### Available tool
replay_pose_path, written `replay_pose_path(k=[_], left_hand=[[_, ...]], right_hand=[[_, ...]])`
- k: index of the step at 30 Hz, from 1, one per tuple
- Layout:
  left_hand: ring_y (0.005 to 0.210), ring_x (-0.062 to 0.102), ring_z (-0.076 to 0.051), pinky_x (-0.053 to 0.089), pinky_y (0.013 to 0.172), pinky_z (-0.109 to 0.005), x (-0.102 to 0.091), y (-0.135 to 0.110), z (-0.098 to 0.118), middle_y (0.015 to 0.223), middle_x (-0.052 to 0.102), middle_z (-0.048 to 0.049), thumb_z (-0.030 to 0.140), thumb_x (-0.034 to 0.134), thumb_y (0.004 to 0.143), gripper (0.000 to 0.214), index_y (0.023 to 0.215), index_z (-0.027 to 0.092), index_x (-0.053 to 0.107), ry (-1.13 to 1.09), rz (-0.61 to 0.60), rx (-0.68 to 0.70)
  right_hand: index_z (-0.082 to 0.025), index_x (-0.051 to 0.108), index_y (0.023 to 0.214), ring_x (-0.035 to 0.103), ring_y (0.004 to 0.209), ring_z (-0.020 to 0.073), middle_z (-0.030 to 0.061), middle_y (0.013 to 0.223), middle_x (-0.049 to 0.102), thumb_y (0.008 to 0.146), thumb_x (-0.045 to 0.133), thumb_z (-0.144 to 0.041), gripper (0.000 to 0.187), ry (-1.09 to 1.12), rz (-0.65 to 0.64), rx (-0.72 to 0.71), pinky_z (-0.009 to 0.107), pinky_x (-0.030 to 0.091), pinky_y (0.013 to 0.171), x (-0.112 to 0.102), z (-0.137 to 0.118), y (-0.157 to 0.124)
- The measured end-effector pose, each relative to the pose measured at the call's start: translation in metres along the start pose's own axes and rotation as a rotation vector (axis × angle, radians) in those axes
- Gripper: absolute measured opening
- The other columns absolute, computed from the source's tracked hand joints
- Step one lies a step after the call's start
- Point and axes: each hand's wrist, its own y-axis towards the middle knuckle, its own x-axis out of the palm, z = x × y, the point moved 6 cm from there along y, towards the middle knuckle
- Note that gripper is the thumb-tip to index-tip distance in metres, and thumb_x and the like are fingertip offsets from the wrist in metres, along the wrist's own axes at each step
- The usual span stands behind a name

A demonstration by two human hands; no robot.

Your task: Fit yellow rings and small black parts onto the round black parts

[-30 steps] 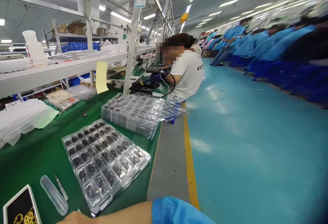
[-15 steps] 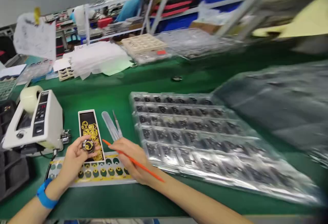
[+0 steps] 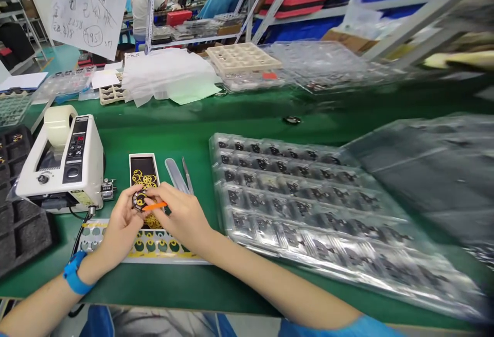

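My left hand pinches a small round black part with a gold pattern, edge held between the fingers. In my right hand is a thin orange stick, its tip at the face of the round part; whether it touches I cannot tell. Beneath both hands lies a white-rimmed narrow box holding a heap of thin yellow rings. A sheet of green and yellow stickers lies partly under my wrists and hands. Tweezers and a translucent flat tool rest beside the box.
A white tape dispenser stands at left beside a dark foam tray. Right of my hands, a large clear tray holds many black parts. A small dark round piece lies behind it. Papers and a beige tray line the back.
My right hand has moved up to my left, bringing the orange stick's tip onto or near the round part. The camera view has shifted, and the scene looks sharper.
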Motion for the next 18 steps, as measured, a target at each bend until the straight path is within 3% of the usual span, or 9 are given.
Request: replay_pose_path(k=[7,18], left_hand=[[0.129,0.048,-0.023,0.044,0.107,-0.041,0.006,-0.003,-0.003,0.137,0.051,-0.0090,0.012,0.053,0.084,0.042,0.124,0.024,0.050,-0.022,-0.041,0.054],[0.139,0.035,-0.023,0.035,0.114,-0.043,0.013,-0.011,-0.004,0.147,0.042,-0.0038,0.006,0.049,0.084,0.059,0.137,0.031,0.043,0.145,-0.132,0.013]], right_hand=[[-0.018,0.058,0.083,0.056,0.060,0.0128,0.0028,0.078,0.065,0.085,0.050,-0.012,0.011,0.117,0.017,0.158,0.022,0.038,0.050,0.002,0.013,-0.002],[-0.019,0.058,0.076,0.047,0.054,0.0095,-0.0012,0.069,0.058,0.082,0.050,-0.012,0.013,0.263,-0.014,0.254,0.021,0.035,0.050,0.000,0.019,-0.006]])
